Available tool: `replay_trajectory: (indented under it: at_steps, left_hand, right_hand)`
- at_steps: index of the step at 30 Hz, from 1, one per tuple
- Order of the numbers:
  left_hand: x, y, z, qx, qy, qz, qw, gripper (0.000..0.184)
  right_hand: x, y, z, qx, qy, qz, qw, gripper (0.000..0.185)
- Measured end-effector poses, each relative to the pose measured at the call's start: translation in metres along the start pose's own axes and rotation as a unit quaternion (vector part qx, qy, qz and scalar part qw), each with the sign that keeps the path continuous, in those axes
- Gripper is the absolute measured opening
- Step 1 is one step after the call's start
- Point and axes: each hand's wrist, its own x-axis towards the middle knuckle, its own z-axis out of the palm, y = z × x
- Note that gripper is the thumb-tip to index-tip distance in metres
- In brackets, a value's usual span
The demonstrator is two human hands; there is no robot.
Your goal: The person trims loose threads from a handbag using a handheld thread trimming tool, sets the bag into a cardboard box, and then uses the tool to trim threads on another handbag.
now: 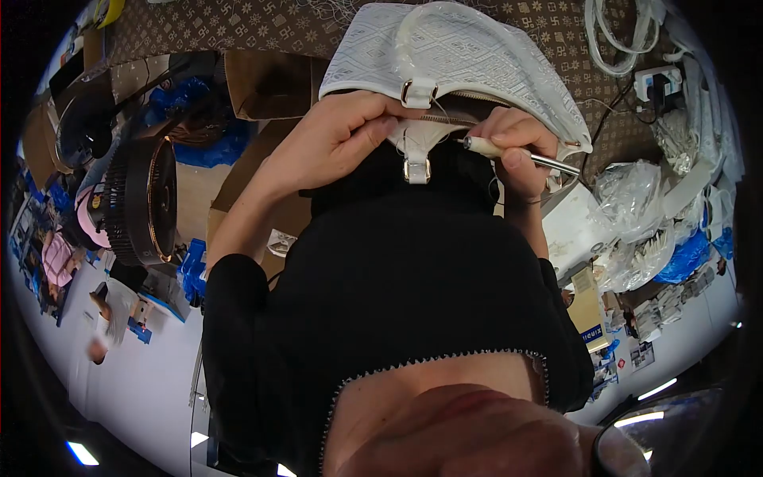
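Observation:
A white handbag (453, 60) with an embossed diamond pattern lies before me, its zipper opening (445, 119) towards my body. My left hand (342, 139) is closed at the near left edge of that opening, fingers pinching it beside a strap tab with a gold buckle (417, 94). A second buckled tab (416, 167) hangs over the near side. In my right hand (520, 147) is a slim pen-like tool (482, 146) with a cream sleeve and a shiny metal shaft; its exact kind is unclear. Thin loose thread shows near the buckle and the right fingers.
Brown patterned cloth (270, 28) covers the work surface. A black fan (143, 199) stands on the left, near a cardboard box (266, 83). Right of me are white tubing (612, 36), a power socket block (658, 83) and clear plastic bags (632, 199). Other people are in the left background.

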Motion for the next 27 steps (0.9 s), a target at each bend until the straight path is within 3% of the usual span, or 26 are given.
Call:
replay_trajectory:
  at_steps: [5, 27]
  left_hand:
    - [-0.001, 0.001, -0.005, 0.063, -0.051, 0.002, 0.997, 0.020]
    - [0.010, 0.010, 0.010, 0.219, -0.116, 0.001, 0.969, 0.016]
  right_hand:
    - [-0.005, -0.002, 0.002, 0.008, 0.000, 0.019, 1.000, 0.018]
    - [-0.005, 0.001, -0.003, -0.026, -0.021, 0.012, 0.999, 0.016]
